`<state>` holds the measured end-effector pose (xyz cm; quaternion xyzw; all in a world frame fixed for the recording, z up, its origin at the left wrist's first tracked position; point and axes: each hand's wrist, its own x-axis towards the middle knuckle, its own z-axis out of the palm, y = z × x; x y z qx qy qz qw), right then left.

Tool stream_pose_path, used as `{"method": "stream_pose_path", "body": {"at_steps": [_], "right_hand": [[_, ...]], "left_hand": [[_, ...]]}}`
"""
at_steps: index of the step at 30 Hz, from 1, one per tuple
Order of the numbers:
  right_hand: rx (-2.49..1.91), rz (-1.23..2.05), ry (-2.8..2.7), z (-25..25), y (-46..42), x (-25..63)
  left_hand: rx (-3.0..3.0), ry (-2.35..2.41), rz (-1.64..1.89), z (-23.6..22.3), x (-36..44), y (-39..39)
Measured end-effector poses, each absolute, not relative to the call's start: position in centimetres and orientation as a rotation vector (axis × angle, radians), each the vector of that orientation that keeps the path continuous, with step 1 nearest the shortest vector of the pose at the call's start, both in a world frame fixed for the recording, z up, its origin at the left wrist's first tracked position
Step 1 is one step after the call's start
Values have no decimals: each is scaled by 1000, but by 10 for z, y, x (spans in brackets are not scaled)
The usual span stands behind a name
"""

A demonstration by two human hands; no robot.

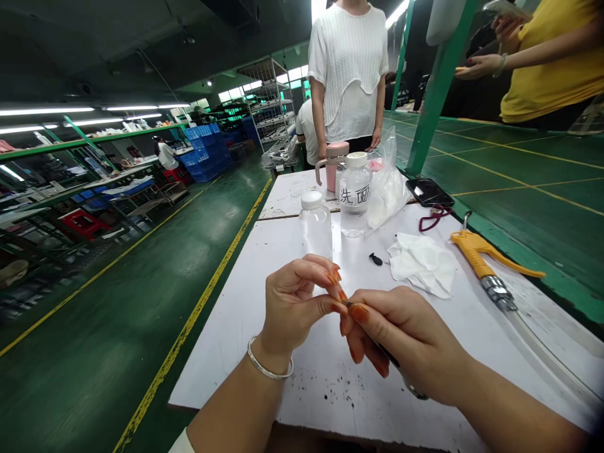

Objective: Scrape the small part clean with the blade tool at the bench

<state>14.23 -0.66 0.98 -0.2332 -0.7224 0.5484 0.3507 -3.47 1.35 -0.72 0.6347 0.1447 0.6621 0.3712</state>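
Observation:
My left hand (302, 296), with a silver bangle at the wrist, is closed in a pinch above the white table. What sits between its fingertips is too small to make out. My right hand (406, 340) grips a slim dark metal tool (387, 356), its tip meeting the left fingertips and its rounded rear end showing below the palm. The exact kind of tool is hidden by the fingers. Beyond the hands lie a small black piece (376, 259) and a crumpled white tissue (422, 264). Dark specks are scattered on the table (302, 402) beneath them.
Behind my hands stand a clear white-capped bottle (315, 223), a marked bottle (355, 201), a pink cup (331, 167) and a plastic bag (387, 195). Rightward are a phone (429, 192), a purple band (434, 218) and a yellow air gun (481, 258) with hose. A person (349, 75) stands opposite.

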Motion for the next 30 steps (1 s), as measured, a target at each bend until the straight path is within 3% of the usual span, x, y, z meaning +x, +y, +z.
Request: {"method": "stream_pose_path", "body": {"at_steps": [30], "right_hand": [[-584, 1353, -1844, 12, -10, 139]], "left_hand": [[1633, 374, 1723, -6, -34, 14]]}}
